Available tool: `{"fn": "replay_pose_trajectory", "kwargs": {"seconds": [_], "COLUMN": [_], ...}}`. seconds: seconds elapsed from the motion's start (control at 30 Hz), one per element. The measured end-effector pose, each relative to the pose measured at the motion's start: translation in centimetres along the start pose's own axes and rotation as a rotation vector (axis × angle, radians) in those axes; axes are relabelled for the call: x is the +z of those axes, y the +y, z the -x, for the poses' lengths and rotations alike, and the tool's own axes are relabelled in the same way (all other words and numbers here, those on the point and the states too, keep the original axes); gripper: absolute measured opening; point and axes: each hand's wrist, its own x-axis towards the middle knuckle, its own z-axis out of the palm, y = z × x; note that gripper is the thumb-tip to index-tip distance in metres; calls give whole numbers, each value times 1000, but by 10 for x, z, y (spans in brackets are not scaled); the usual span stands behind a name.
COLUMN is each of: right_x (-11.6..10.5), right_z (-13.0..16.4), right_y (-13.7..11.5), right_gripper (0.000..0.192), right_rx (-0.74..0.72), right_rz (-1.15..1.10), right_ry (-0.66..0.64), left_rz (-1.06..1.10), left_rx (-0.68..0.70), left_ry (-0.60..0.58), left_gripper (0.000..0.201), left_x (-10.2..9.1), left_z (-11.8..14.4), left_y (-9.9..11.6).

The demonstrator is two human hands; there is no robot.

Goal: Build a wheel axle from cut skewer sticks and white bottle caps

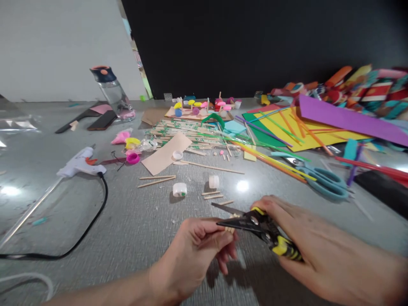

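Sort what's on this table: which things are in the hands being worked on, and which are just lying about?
In use: black-and-yellow snips in the right hand; short wooden stick pieces pinched by the left hand.

Lying about: glue gun, teal scissors, white caps, water bottle, coloured paper sheets.

I note left hand (194,250) fingers curled, pinching; right hand (306,242) closed in grip, both forearms angled inward.
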Motion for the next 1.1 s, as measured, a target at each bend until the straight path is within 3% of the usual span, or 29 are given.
{"fn": "replay_pose_trajectory", "kwargs": {"seconds": [0.2,0.43,0.87,1.1], "right_x": [-1,-1,-4,-2], "right_z": [-4,-5,-3,-4], "right_y": [-1,3,4,0], "right_gripper": [44,34,54,42], "right_rx": [12,73,-46,30], "right_rz": [-22,-96,-2,-93], "right_ry": [-21,-104,26,-68], "left_rz": [79,61,-26,37], "left_rx": [-63,-78,14,-72], "left_ry": [-54,-50,-70,-81], "left_gripper": [38,37,38,41], "left_x": [1,1,-2,2], "left_z": [1,-5,0,1], "left_y": [6,-1,0,0]}}
